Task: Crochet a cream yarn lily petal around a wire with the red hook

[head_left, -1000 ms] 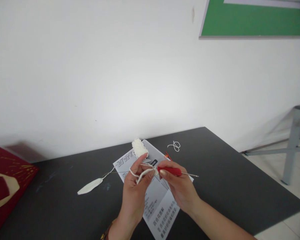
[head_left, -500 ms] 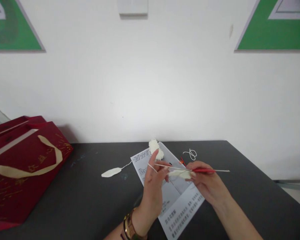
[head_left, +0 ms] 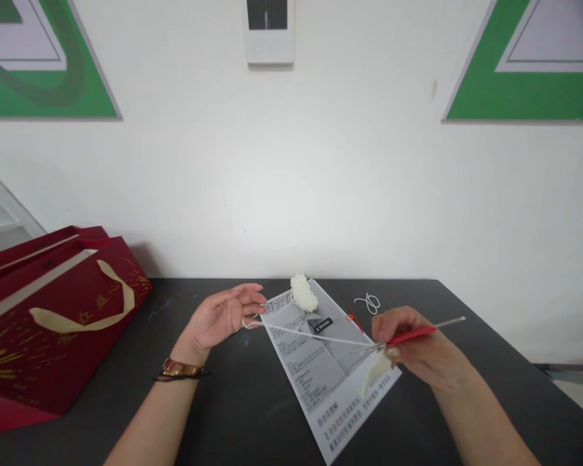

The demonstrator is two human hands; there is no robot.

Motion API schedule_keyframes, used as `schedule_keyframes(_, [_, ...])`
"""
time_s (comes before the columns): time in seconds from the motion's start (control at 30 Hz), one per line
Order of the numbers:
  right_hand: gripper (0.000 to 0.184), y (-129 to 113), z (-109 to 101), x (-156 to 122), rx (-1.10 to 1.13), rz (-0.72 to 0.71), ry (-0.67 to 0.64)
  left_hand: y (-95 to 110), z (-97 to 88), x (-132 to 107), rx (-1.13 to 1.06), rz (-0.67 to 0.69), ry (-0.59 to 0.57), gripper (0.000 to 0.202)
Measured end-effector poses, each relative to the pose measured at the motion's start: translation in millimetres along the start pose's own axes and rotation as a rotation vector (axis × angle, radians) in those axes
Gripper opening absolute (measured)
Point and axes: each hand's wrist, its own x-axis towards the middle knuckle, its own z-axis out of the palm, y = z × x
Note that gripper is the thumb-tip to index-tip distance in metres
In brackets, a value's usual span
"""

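Observation:
My right hand [head_left: 412, 346] grips a red-handled crochet hook [head_left: 411, 335] whose metal shaft points up to the right. A small cream crocheted piece [head_left: 376, 374] hangs from the hook below my fingers. A strand of white yarn [head_left: 315, 335] runs taut from the hook across to my left hand [head_left: 226, 315], which is palm up with fingers loosely curled and the yarn looped around a finger. A small ball of white yarn [head_left: 304, 293] lies on the printed instruction sheet [head_left: 320, 372] between my hands.
A dark red gift bag [head_left: 53, 323] with a cream handle lies on the left of the black table [head_left: 223, 414]. A loose loop of white thread [head_left: 368, 302] rests near the table's back edge. The white wall stands just behind.
My hands have moved apart: the left pulled away to the left, drawing the yarn taut, the right shifted right with the hook. The camera view has tilted up and turned left.

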Motion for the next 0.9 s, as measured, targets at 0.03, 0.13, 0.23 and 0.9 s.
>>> schedule_keyframes(0.03, [0.015,-4,3,1,-0.012,0.014,-0.038,5,-7.1,-1,0.011,0.001,-0.007,0.030])
schedule_keyframes(0.13, [0.015,-17,15,3,-0.017,0.027,-0.084,11,-12.7,-1,0.057,-0.034,-0.027,0.029])
schedule_keyframes(0.23, [0.015,-22,28,7,-0.039,0.062,-0.130,-1,18.0,5,0.105,-0.083,-0.047,0.027])
schedule_keyframes(0.9, [0.015,16,31,-3,0.090,0.092,-0.129,-60,139.4,1,-0.454,0.365,0.052,0.036])
